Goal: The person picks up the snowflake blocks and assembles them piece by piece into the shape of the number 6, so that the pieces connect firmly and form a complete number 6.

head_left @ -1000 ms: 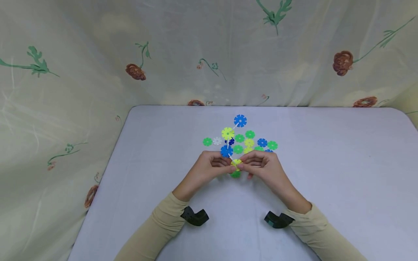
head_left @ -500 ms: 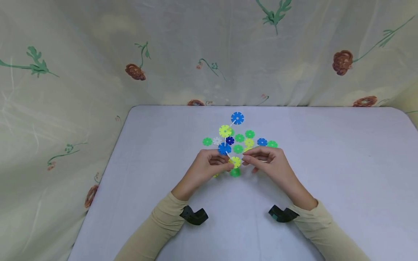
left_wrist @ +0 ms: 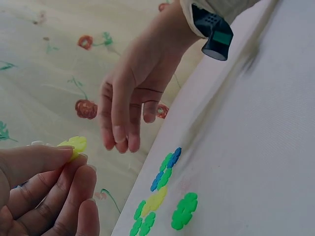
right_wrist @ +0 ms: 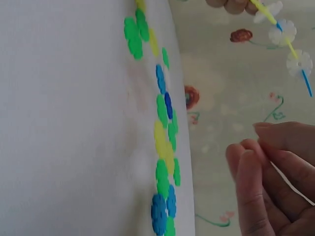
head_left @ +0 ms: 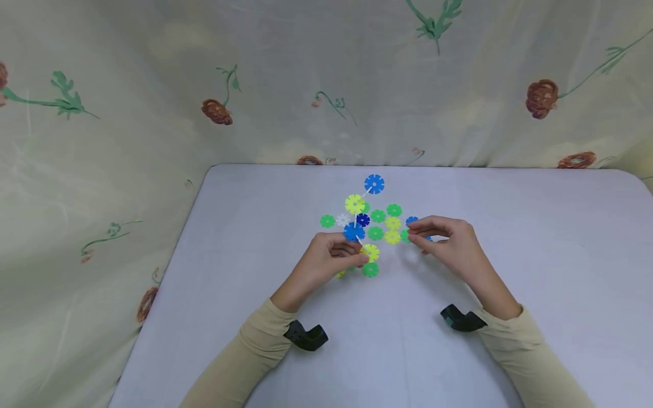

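My left hand [head_left: 329, 256] pinches the yellow notched disc [head_left: 372, 253] at the near end of a chain of interlocking discs. Up from it the chain runs through a blue disc [head_left: 354, 232], a yellow disc [head_left: 355, 204] and a far blue disc [head_left: 374, 184]. White discs [right_wrist: 299, 64] set crosswise link them, as the right wrist view shows. To the right, my right hand [head_left: 451, 246] hovers over the loose discs with its fingers loosely bent. Nothing shows between its fingertips in either wrist view. It partly covers a green disc [head_left: 405, 235] and some blue ones.
Loose discs lie flat on the white table [head_left: 535, 255]: several green [head_left: 378, 216], yellow [head_left: 392, 237], a dark blue one [head_left: 363, 220] and a white one [head_left: 343, 220]. Another green disc [head_left: 370, 270] lies nearer the front. A flowered cloth [head_left: 270, 85] hangs behind the table.
My right hand has let go of the near yellow disc and moved right, over the loose discs. My left hand still pinches the chain in nearly the same place.
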Tool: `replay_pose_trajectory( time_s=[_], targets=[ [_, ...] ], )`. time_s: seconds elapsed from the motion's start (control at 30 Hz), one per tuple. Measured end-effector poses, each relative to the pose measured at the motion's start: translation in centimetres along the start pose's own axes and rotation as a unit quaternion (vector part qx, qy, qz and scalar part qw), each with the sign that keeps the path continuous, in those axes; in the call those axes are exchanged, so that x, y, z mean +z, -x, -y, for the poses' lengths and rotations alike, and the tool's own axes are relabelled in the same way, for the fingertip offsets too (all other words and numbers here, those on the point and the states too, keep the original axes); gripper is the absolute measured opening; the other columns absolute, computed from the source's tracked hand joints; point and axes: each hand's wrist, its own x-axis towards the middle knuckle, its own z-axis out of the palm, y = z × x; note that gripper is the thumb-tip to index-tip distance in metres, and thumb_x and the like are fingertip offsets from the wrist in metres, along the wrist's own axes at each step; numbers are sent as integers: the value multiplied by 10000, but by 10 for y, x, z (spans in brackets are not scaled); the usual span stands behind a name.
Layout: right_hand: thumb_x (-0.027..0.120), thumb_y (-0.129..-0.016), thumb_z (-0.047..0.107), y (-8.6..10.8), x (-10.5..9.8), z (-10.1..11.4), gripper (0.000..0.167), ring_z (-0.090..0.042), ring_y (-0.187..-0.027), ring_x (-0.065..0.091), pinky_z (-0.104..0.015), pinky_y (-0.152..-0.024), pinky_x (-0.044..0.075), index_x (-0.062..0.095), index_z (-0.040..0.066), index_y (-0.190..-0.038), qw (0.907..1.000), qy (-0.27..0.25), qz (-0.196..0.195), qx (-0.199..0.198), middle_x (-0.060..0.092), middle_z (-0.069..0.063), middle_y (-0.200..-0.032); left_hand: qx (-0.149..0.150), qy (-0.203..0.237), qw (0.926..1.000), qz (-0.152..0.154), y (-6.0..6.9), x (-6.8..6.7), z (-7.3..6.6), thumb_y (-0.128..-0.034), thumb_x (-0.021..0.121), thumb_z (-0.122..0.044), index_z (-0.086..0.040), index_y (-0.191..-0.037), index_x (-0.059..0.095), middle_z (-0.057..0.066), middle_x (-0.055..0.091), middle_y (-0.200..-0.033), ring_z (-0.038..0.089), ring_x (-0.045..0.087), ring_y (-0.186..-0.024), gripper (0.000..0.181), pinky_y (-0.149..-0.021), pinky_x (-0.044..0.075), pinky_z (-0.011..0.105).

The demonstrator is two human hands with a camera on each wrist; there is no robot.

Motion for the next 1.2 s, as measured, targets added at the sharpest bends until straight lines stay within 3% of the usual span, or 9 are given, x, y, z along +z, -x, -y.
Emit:
replay_pose_trajectory(
  time_s=[0.07, 0.17, 0.3, 0.37, 0.67, 0.93, 1.2],
  targets=[
    [784, -931, 139, -1, -4, -2, 232, -199, -951, 757, -235, -694, 622, 763, 39, -1139, 9993, 338, 89, 118, 780, -141, -1125, -26, 15, 10000, 10, 0, 0, 1, -903, 810, -182, -29, -1016, 752, 100, 760, -1014, 121, 706, -889, 199, -804, 589, 245],
    [774, -939, 151, -3, -10, -5, 244, -317, -1059, 731, -334, -802, 628, 758, 43, -1156, 9950, 905, 293, 298, 778, -146, -1133, -56, 41, 10000, 20, 0, 1, 2, -904, 809, -189, -32, -1021, 751, 95, 757, -1015, 124, 705, -893, 204, -806, 589, 248],
    [769, -938, 173, -6, -15, -9, 286, -371, -1140, 687, -529, -963, 559, 744, 38, -1189, 9863, 1477, 526, 513, 773, -171, -1133, -77, 58, 9999, 27, 0, 1, 2, -903, 810, -190, -31, -1024, 750, 95, 755, -1016, 128, 704, -895, 209, -805, 587, 248],
    [772, -934, 190, -8, -16, -11, 313, -376, -1140, 676, -561, -986, 530, 737, 31, -1202, 9827, 1629, 611, 634, 766, -181, -1146, -92, 63, 9999, 29, 0, 1, 2, -904, 809, -194, -31, -1023, 749, 94, 754, -1014, 129, 703, -895, 211, -803, 586, 247],
    [790, -908, 176, -16, -13, -23, 323, -299, -941, 618, -415, -785, 518, 742, -8, -1169, 9686, 2165, 822, 907, 705, -179, -1036, -132, 42, 9999, 44, 0, 1, 3, -910, 804, -213, -35, -1034, 751, 89, 756, -1004, 127, 707, -886, 223, -786, 590, 247],
    [787, -911, 144, -16, -10, -27, 210, -287, -931, 643, -415, -790, 524, 753, 20, -1077, 9715, 2093, 721, 845, 714, -163, -1029, -74, -57, 10000, 30, 1, 1, 0, -916, 797, -176, 1, -1039, 738, 127, 771, -1006, 113, 730, -874, 223, -777, 598, 236],
    [805, -900, 166, -16, -11, -26, 298, -264, -937, 673, -362, -811, 528, 741, 6, -1143, 9737, 1913, 735, 996, 760, -152, -1056, -115, -76, 9999, 45, 0, -1, 1, -916, 800, -189, 7, -1056, 736, 139, 770, -1019, 114, 727, -882, 249, -788, 598, 239]
  ],
)
